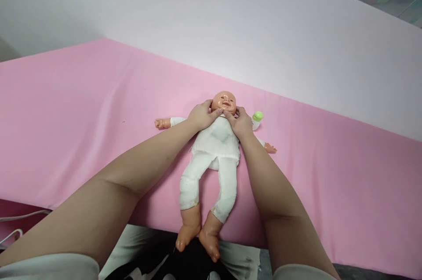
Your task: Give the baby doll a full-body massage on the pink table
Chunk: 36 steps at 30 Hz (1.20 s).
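Note:
A baby doll [217, 135] in white cloth lies on its back on the pink sheet, head away from me and bare feet toward me. My left hand [202, 115] cups the left side of its head and neck, with the thumb at the chin. On the other side my right hand [240, 121] holds the neck and shoulder, its thumb also under the chin. Fingers of both hands curl behind the doll's head, partly hidden. The doll's arms stretch out sideways beyond my wrists.
A small white bottle with a green cap [257, 117] stands just right of my right hand. The pink sheet [82, 117] covers the table up to a white wall [198, 16]. White cables [24, 216] hang at the lower left. The doll's feet reach over the table's front edge.

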Each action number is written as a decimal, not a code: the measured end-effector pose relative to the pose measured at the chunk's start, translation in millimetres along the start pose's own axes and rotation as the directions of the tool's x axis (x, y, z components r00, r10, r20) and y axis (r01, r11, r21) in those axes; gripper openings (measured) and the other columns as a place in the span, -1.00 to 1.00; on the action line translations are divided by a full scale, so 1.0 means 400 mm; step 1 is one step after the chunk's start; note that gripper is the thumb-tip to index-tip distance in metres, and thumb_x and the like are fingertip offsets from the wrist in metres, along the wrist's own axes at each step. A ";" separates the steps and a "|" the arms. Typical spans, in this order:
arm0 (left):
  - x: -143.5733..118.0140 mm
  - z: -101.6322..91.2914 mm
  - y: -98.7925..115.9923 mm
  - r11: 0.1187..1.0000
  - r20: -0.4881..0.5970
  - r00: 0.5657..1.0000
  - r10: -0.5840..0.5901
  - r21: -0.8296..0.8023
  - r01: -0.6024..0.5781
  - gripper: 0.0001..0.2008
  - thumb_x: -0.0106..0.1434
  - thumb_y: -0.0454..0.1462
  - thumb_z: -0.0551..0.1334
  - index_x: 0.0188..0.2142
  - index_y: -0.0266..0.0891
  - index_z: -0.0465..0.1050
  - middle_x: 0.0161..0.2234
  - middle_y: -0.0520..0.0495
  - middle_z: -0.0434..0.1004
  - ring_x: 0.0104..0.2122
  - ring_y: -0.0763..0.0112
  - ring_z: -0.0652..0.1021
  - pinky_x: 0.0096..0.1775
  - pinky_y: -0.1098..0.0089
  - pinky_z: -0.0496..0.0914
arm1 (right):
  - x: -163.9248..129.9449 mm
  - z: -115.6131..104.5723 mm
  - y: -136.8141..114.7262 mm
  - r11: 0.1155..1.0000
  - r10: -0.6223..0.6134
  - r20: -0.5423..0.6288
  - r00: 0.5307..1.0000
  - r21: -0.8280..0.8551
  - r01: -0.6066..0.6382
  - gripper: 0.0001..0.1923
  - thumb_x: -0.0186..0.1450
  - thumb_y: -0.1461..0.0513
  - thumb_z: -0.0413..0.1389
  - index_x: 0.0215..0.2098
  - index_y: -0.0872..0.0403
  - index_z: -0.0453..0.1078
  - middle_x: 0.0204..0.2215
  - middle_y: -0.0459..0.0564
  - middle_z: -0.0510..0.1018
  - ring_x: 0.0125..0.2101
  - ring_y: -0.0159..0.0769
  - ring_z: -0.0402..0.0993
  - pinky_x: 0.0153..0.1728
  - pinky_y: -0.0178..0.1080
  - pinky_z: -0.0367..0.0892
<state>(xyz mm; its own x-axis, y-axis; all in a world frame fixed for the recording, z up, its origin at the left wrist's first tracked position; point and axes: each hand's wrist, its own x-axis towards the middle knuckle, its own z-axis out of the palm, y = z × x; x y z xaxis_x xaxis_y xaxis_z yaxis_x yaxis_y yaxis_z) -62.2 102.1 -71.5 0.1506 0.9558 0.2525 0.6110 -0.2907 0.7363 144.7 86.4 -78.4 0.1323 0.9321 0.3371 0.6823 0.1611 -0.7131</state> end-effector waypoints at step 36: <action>-0.089 0.059 0.210 0.900 0.072 0.978 0.193 -0.409 -0.148 -0.59 0.37 -0.06 0.33 0.12 -0.20 0.53 -0.13 -0.12 0.65 -0.12 0.15 0.61 0.02 0.17 0.44 | -0.036 -0.143 0.066 0.864 -0.086 0.002 0.996 -0.498 0.075 -0.32 0.43 0.22 0.10 0.48 0.21 0.24 0.50 0.31 0.22 0.42 0.13 0.26 0.42 0.08 0.24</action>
<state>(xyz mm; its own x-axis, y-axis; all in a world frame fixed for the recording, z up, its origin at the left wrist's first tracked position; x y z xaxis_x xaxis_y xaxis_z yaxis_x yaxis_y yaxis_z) 2.1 44.7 -33.3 0.3211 0.8821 0.3446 0.2095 -0.4210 0.8825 201.8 58.5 -66.8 0.0719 0.9153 0.3963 0.9574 0.0482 -0.2849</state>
